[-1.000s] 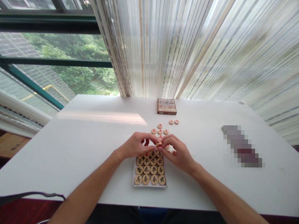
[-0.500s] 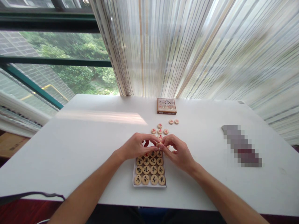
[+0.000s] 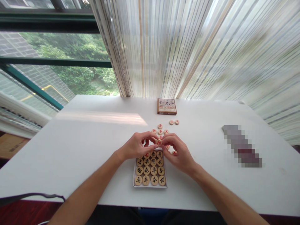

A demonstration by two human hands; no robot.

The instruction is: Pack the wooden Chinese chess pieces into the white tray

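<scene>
The left hand (image 3: 138, 145) and right hand (image 3: 179, 150) are jointly gripping one piece (image 3: 158, 142) above the far edge of the tray (image 3: 150, 187). Each hand is curling into a near-closed ring, thumb and fingers pinching the piece from its own side; neither appears to be holding anything else.

Change: half a second ago the fingers were obscuring the face of the piece; now it is facing the wearer, showing a red character. The tray and loose pieces are remaining in place. Judged effect: the hands are turning the piece so that its marking is readable; it is not yet resting in the tray.

The tray is holding rows of black pieces (image 3: 146, 170), with a red one showing in its far row; the left hand is partly covering that row's left end. Beyond the tray, red pieces (image 3: 160, 132) are lying loose, some partly hidden behind the hands. Farther beyond the tray, a box (image 3: 167, 107) is lying flat.
</scene>
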